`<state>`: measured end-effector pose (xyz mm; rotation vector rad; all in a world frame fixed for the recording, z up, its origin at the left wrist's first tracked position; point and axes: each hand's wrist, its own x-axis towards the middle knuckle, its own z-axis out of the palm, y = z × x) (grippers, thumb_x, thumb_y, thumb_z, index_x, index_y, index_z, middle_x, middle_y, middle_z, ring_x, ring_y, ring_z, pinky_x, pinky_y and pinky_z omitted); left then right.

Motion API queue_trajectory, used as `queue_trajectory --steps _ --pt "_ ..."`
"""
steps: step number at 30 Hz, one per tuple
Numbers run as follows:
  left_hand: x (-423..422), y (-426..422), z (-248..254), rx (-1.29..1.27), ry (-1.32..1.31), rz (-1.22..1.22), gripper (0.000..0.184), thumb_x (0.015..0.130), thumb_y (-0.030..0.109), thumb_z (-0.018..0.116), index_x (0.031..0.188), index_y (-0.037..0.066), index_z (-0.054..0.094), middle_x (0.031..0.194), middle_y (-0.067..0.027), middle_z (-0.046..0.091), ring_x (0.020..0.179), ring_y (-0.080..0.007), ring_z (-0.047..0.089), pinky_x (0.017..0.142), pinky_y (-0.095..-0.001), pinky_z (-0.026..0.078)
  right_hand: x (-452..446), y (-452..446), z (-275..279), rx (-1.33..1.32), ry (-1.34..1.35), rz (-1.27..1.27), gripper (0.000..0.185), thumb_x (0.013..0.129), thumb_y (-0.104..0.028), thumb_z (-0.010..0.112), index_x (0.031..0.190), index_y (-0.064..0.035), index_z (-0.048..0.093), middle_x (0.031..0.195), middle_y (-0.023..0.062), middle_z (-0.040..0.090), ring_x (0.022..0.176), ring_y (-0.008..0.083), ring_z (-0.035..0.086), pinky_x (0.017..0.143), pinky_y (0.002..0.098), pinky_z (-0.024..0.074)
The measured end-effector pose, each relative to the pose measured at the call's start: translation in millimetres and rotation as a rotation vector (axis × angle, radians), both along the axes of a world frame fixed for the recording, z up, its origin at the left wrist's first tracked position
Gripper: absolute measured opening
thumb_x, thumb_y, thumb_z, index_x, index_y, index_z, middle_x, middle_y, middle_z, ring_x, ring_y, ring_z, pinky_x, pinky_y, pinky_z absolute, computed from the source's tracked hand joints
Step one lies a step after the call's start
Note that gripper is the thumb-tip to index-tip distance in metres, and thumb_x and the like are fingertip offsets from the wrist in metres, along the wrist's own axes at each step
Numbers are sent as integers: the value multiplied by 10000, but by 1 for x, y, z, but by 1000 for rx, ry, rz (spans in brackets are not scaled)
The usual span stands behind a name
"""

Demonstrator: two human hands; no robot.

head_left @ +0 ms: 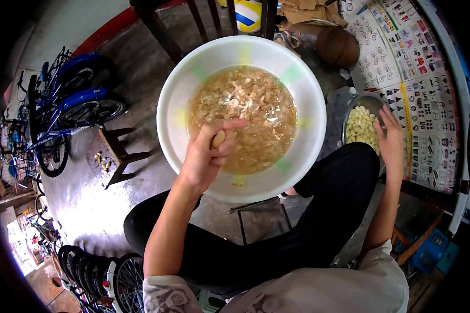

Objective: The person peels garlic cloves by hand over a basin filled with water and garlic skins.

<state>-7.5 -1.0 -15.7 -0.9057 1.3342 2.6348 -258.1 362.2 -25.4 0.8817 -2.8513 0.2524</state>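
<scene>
A wide white basin (175, 104) holds cloudy water with many pale brown skins (245, 101) floating in it. Over its lower left part is my left hand (211, 148), its fingers curled round a garlic clove (219, 139) and its index finger pointing right. To the right of the basin, a metal bowl (369, 97) contains many peeled white cloves (361, 125). My right hand (389, 136) is at that bowl's right side, with its fingers apart and the fingertips by the rim. No object shows in it.
Blue bicycles (83, 101) stand at the left, near a small wooden stool (117, 151). A dark chair back (156, 26) rises behind the basin. At the right are a printed sheet (420, 104), a brown ball (337, 47) and a blue plastic stool (430, 250). Several tyres (83, 266) are lower left.
</scene>
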Motion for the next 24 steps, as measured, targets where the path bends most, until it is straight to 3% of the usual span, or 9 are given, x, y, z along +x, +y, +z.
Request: queue_trajectory --steps 3,5,7,9,13,14,19,22,24 --pt "1 3 6 43 4 -13 471 1032 299 325 1204 -40 605 663 67 302 561 -48 250 484 -210 193 37 -70 26 -223 24 135 286 909 -80 627 1189 -24 651 1300 161 603 1140 346 600 996 387 461" --pt "0 6 7 68 14 -38 492 1044 333 323 1203 -37 607 667 67 298 563 -49 250 485 -210 191 68 -124 47 -468 -207 299 299 877 -76 657 1175 -54 668 1269 124 611 1093 313 621 943 351 489" --pt "-3 10 5 37 -45 -36 581 1049 474 321 1087 -2 652 659 53 396 538 -47 269 478 -224 208 100 -169 57 -534 -395 593 300 838 -72 688 1138 -78 686 1123 86 636 986 265 643 853 335 522" --pt "-5 15 2 14 -113 12 644 1044 532 284 1108 -8 630 672 40 441 561 -51 344 481 -217 253 120 -205 45 -554 -572 784 271 814 -78 714 1084 -89 698 1024 65 626 894 237 646 769 349 535" --pt "4 14 -17 -173 -203 -11 728 1022 629 203 1040 18 598 730 -13 575 616 -71 499 503 -220 359 132 -229 4 -450 -661 830 189 792 -113 741 974 -70 708 985 65 617 864 246 646 726 366 528" --pt "8 18 -25 -330 -207 -41 719 1018 631 182 993 36 586 733 -21 576 618 -75 503 510 -225 366 134 -230 -5 -474 -734 818 169 791 -124 745 945 -64 711 990 62 621 867 250 650 721 364 526" --pt "14 26 -30 -344 -199 -78 693 1037 587 164 1004 41 590 714 -11 549 592 -70 464 506 -227 351 136 -227 -22 -481 -753 895 124 794 -128 742 900 -65 734 976 54 646 821 267 661 714 389 533" --pt "18 30 -26 -440 -170 -118 664 1048 562 190 967 36 586 688 5 504 568 -66 416 500 -230 333 137 -227 -30 -453 -806 886 180 767 -21 753 945 -26 724 964 83 647 818 254 665 709 355 542" --pt "17 25 -17 -514 -144 -109 572 1066 465 274 1069 -8 595 744 -17 561 621 -81 468 558 -245 394 135 -230 -37 -793 -855 737 109 800 -34 738 905 -10 727 896 95 687 706 224 678 633 337 534"
